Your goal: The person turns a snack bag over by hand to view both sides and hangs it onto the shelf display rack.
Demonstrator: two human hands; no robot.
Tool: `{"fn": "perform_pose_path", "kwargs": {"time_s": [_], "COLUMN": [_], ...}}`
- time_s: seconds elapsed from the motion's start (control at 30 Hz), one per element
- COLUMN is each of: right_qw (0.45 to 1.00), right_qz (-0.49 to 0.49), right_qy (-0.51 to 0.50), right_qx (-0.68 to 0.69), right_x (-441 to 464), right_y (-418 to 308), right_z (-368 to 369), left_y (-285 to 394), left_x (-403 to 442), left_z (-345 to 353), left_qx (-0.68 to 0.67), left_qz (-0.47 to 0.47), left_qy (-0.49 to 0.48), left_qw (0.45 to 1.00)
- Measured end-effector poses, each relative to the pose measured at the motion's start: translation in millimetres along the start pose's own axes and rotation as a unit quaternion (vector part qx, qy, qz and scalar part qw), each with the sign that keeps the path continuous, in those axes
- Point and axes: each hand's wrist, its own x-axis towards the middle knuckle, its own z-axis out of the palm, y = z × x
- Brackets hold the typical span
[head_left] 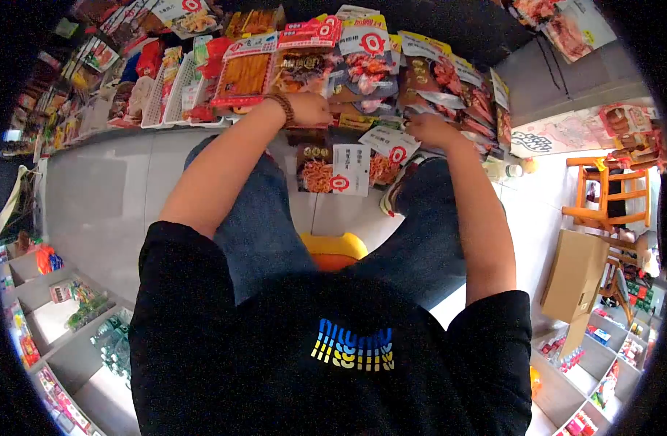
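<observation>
Reaching flat multicoloured plastic pouches, left hand, right hand; grips we can't tell.
Most seem placed; two brown-and-white pouches nearer.

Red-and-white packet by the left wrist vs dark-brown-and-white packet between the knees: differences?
The red-and-white packet has its white panel at the top; the dark-brown-and-white packet has it at right. The red one shows long straight contents, the dark one a reddish heap. The red one sits higher in view than the dark one. Both bear print.

Fisheye bend, black rim, bright glare on floor, edges seemingly soft
</observation>
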Motion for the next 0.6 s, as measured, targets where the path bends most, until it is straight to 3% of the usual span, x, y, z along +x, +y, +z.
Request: {"fn": "perform_pose_path", "kwargs": {"time_s": [0.03, 0.13, 0.23, 0.3, 0.33, 0.37, 0.4, 0.43, 0.47, 0.5, 0.53, 0.6], "right_qw": [0.999, 0.992, 0.995, 0.997, 0.993, 0.969, 0.924, 0.925, 0.988, 0.995, 0.995, 0.969], "right_qz": [0.051, 0.026, 0.059, 0.072, -0.039, -0.15, -0.259, -0.262, -0.084, 0.099, 0.098, 0.137], "right_qy": [-0.016, 0.049, 0.044, 0.025, 0.023, 0.021, 0.02, 0.016, 0.009, 0.0, -0.007, -0.048], "right_qx": [-0.003, -0.113, -0.066, -0.017, -0.108, -0.196, -0.279, -0.277, -0.13, 0.022, 0.023, 0.198], "right_x": [10, 27, 39, 45, 51, 58, 66, 75, 83, 86, 74, 56], "right_y": [5, 18, 11, 11, 18, 26, 35, 48, 61, 67, 60, 57], "right_z": [13, 48, 73, 92, 113, 140, 167, 203, 245, 269, 268, 272], "left_y": [3, 7, 17, -1, -17, -47, -53, -54, -59, -67, -73, -85], "left_x": [2, 16, 22, 31, 39, 46, 44, 39, 37, 33, 28, 18], "left_z": [8, 35, 60, 83, 103, 137, 149, 159, 171, 189, 208, 244], "left_qx": [0.026, 0.041, 0.145, 0.121, 0.099, 0.098, 0.096, 0.104, 0.11, 0.093, 0.062, 0.002], "left_qz": [-0.023, -0.058, -0.097, -0.119, -0.141, -0.119, -0.12, -0.103, -0.086, -0.103, -0.134, -0.194], "left_qy": [-0.03, -0.111, -0.187, -0.192, -0.196, -0.082, -0.086, -0.093, -0.1, -0.093, -0.087, -0.07], "left_qw": [0.999, 0.991, 0.967, 0.966, 0.965, 0.985, 0.984, 0.985, 0.985, 0.986, 0.985, 0.979]}}
